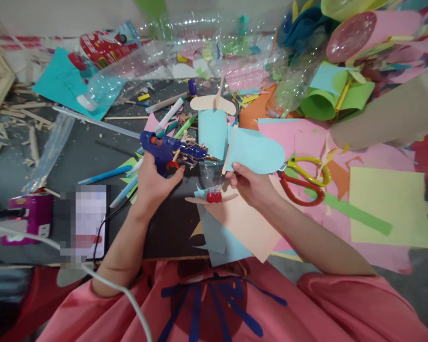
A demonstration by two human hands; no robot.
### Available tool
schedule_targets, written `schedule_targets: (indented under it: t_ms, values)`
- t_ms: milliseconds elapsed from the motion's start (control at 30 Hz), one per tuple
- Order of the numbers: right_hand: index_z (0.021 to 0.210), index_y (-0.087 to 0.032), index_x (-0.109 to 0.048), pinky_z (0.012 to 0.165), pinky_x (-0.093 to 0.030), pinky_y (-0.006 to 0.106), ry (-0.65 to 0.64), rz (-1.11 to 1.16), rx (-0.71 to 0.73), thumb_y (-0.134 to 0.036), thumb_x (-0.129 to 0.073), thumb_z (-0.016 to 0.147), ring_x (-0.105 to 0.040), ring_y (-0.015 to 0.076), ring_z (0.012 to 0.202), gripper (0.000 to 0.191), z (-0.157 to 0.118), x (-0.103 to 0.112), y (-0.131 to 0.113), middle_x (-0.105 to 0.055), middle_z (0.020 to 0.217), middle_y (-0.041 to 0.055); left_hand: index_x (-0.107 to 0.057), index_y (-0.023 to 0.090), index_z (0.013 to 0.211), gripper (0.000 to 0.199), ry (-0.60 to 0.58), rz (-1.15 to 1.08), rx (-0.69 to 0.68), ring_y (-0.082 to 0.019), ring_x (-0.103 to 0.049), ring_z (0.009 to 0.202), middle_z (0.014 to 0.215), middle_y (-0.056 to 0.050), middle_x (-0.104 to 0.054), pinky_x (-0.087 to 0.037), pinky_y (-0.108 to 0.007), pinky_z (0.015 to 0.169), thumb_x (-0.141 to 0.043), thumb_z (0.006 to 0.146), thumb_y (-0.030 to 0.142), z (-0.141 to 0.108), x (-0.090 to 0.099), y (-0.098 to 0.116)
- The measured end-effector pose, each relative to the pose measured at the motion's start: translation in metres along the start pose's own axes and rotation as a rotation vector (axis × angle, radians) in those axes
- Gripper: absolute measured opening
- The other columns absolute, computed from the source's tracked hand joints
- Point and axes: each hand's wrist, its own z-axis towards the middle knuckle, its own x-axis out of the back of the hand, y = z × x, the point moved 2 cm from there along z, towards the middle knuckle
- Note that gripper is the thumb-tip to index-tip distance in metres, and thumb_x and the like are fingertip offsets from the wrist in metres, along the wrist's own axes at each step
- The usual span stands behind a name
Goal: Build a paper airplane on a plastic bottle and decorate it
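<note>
A blue hot glue gun (173, 149) is in my left hand (157, 183), its fingers wrapped round the handle and a long glue stick poking out of its back. The nozzle points right, close to a pale wooden stick (229, 151) along the edge of a light blue paper piece (258, 151). My right hand (248, 184) pinches that piece by its lower left part. Between the hands lies a plastic bottle wrapped in light blue paper (212, 133), with a red cap (214, 196) towards me and wooden pieces at both ends.
Yellow and red scissors (303, 183) lie right of my right hand on coloured paper. Markers (105, 175) and a phone (90, 218) are at the left, near a black cable. Clear bottles (128, 66) and paper scraps fill the back.
</note>
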Motion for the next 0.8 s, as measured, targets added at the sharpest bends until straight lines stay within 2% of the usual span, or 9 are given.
schedule_targets:
  t_ms: [167,433,800]
  values:
    - [0.058,-0.021,-0.065,0.052,-0.051,0.026,0.03,0.029,0.025,-0.048,-0.081,0.057,-0.048,0.0079,0.047,0.032,0.0003,0.0016,-0.0023,-0.06,0.054,-0.0036,-0.053,0.019,0.096,0.039,-0.011,0.092,0.028,-0.021,-0.061,0.072,0.077,-0.002,-0.058,-0.052,-0.034,0.069,-0.066,0.063,0.035,0.0,-0.0012,0.0009]
    - [0.059,-0.021,-0.062,0.051,-0.051,0.026,0.036,0.03,0.043,-0.048,-0.081,0.058,-0.049,0.0078,0.047,0.033,-0.0005,0.0008,-0.0035,-0.064,0.057,-0.0031,-0.05,0.02,0.087,0.03,-0.038,0.122,-0.024,-0.02,-0.058,0.067,0.072,0.0,-0.053,-0.049,-0.032,0.065,-0.062,0.062,0.032,0.0001,-0.0017,-0.0009]
    - [0.059,-0.021,-0.062,0.051,-0.05,0.025,0.024,0.003,0.042,-0.051,-0.08,0.059,-0.049,0.0081,0.047,0.035,-0.0008,0.0005,-0.0037,-0.061,0.054,-0.0039,-0.05,0.021,0.085,0.029,-0.021,0.144,-0.056,-0.021,-0.06,0.071,0.075,-0.001,-0.055,-0.049,-0.033,0.068,-0.062,0.062,0.034,-0.0007,-0.0031,-0.0064]
